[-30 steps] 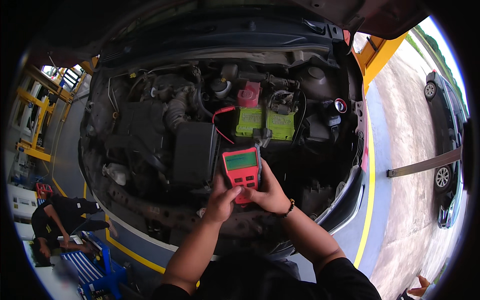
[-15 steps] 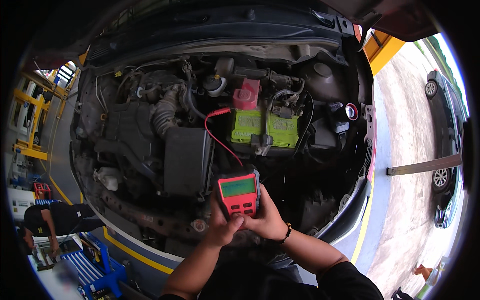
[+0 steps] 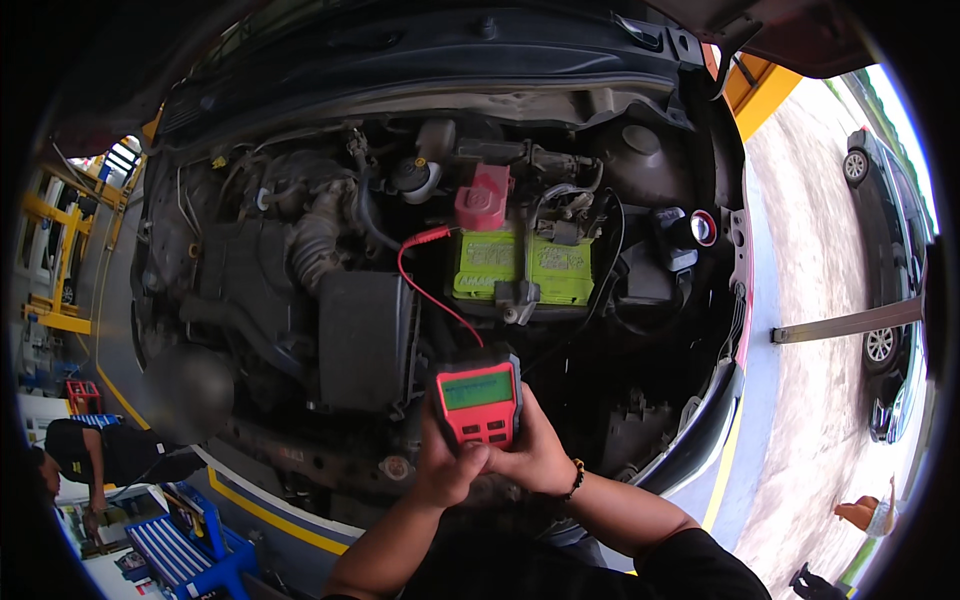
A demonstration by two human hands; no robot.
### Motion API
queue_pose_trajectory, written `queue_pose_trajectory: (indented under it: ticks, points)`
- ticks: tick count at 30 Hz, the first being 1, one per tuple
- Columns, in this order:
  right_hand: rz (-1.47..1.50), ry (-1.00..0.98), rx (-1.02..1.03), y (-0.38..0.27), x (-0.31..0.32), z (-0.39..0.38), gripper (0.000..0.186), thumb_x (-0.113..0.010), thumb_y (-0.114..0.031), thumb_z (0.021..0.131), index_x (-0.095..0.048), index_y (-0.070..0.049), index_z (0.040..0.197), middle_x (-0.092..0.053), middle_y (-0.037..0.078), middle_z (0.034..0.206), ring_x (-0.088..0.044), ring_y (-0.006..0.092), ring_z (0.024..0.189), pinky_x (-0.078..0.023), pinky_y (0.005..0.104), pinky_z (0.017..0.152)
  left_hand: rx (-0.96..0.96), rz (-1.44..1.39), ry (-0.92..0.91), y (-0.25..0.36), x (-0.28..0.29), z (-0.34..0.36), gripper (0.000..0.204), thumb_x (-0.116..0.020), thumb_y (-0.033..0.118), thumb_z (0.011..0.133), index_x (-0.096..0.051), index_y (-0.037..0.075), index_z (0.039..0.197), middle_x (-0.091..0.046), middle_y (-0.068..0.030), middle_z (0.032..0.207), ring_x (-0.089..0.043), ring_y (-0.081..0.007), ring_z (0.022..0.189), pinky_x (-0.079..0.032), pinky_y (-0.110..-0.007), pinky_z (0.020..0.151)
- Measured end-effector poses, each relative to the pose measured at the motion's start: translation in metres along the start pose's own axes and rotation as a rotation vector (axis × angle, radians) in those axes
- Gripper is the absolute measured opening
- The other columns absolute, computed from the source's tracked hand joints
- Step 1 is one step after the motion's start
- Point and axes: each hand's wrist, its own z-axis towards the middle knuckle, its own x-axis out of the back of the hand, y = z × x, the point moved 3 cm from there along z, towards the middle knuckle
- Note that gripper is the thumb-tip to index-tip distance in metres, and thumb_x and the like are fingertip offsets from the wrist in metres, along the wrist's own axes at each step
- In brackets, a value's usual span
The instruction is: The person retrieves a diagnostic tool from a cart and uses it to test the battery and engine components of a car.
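Note:
A red-and-black handheld tester (image 3: 475,395) with a green screen and four buttons is held low over the front of an engine bay. My left hand (image 3: 450,460) wraps its left side, thumb near the lower edge; my right hand (image 3: 530,450) grips its right side, thumb also at the bottom. A red lead (image 3: 440,300) runs up from the tester to a red clip (image 3: 425,236) beside a green car battery (image 3: 560,270). A red terminal cover (image 3: 482,200) sits at the battery's back left. Whether the clip is attached is unclear.
A black airbox (image 3: 355,340) lies left of the battery. The raised hood edge (image 3: 800,45) hangs above. A co-worker (image 3: 100,450) bends by a blue tool cart (image 3: 180,545) at lower left. Yellow lift posts (image 3: 760,85) flank the car; a parked car (image 3: 895,280) stands at right.
The tester and both my hands have moved down in the picture, still gripping. The battery and engine parts appear shifted left, and more of the red lead shows. The co-worker has shifted slightly.

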Motion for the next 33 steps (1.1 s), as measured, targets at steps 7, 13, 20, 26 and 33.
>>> queue_pose_trajectory:
  ticks: [7,13,20,26,33]
  points:
    - [0.008,0.025,0.002,0.001,0.003,-0.001,0.095,-0.086,-0.024,0.077,-0.027,-0.002,0.148,-0.052,0.013,0.132,-0.051,0.0191,0.123,-0.044,0.0341,0.102,0.006,0.015,-0.013,-0.005,0.000,0.001,0.083,-0.068,0.020,0.086,-0.016,0.000,0.147,-0.045,-0.0153,0.133,-0.051,-0.0220,0.120,-0.045,-0.038,0.101]
    - [0.020,0.042,-0.002,0.001,0.007,0.000,0.098,-0.087,-0.024,0.076,-0.025,-0.002,0.149,-0.051,0.014,0.134,-0.051,0.0194,0.124,-0.044,0.0341,0.103,0.024,0.008,-0.047,-0.007,-0.002,0.007,0.085,-0.069,0.022,0.086,-0.015,0.000,0.148,-0.045,-0.0158,0.133,-0.051,-0.0218,0.121,-0.045,-0.038,0.101]
    - [-0.063,0.108,0.104,-0.006,0.010,0.003,0.093,-0.081,-0.024,0.080,-0.024,0.001,0.149,-0.055,0.017,0.129,-0.054,0.0217,0.121,-0.043,0.0359,0.102,0.131,-0.216,0.049,-0.010,-0.009,0.015,0.082,-0.076,0.032,0.085,-0.027,0.003,0.144,-0.052,-0.0143,0.128,-0.058,-0.0243,0.115,-0.051,-0.040,0.097]
    - [-0.244,0.456,0.384,-0.034,0.040,0.003,0.055,-0.053,-0.018,0.097,-0.035,0.005,0.143,-0.058,0.004,0.077,-0.053,0.0099,0.067,-0.043,0.0253,0.063,0.142,-0.304,0.108,-0.018,-0.001,0.022,0.087,-0.075,0.051,0.081,-0.036,0.004,0.142,-0.057,-0.0148,0.129,-0.060,-0.0295,0.117,-0.053,-0.046,0.097]
    - [-0.250,0.389,-0.026,-0.048,0.062,0.040,0.066,-0.058,-0.022,0.098,-0.027,-0.006,0.154,-0.052,0.003,0.061,-0.045,0.0082,0.057,-0.041,0.0253,0.057,0.031,-0.198,0.223,-0.018,0.005,0.025,0.083,-0.077,0.043,0.082,-0.034,0.006,0.143,-0.055,-0.0133,0.129,-0.063,-0.0288,0.109,-0.055,-0.047,0.093]
